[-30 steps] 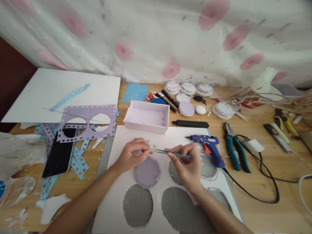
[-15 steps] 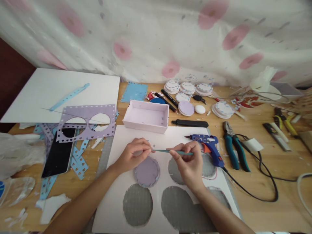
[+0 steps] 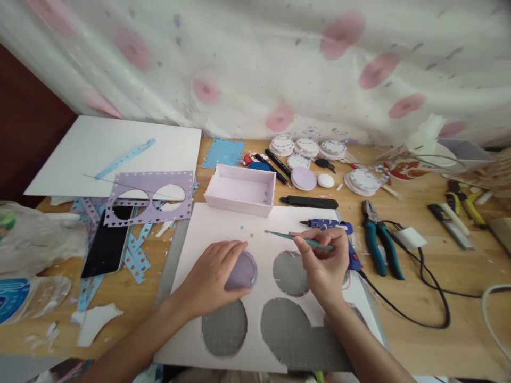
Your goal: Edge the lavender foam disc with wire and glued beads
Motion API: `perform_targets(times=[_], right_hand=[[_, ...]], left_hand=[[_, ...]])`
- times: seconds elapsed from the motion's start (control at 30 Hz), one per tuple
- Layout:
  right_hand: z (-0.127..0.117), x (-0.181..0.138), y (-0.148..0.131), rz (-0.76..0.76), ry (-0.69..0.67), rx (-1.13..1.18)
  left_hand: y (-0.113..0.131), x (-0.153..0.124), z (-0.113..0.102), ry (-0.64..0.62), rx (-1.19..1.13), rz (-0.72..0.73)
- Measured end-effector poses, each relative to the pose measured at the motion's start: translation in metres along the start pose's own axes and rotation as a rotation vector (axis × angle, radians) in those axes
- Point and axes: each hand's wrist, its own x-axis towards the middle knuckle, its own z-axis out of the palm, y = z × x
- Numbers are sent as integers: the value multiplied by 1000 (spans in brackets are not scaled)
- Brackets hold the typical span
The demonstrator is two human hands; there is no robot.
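Observation:
My left hand lies flat with its fingers stretched over a purple paper disc. The disc rests on a white board with several round holes cut out. My right hand pinches thin teal tweezers and holds them just above the board. Their tip points left, clear of the disc and of my left hand.
A blue glue gun with a black cord lies by my right hand, teal pliers beyond it. A pink open box sits behind the board. Stacked paper discs, pens and a black phone with paper scraps surround it.
My left hand has opened from a pinch at the tweezers' tip and now presses flat on the purple disc. My right hand drew the tweezers to the right.

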Motion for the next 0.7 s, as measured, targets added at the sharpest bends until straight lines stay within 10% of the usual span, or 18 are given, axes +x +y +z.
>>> perform_targets(times=[0.7], right_hand=[[-4,4,-2,-36,45,28]], left_hand=[[-26,27,-5,89,-187,-48]])
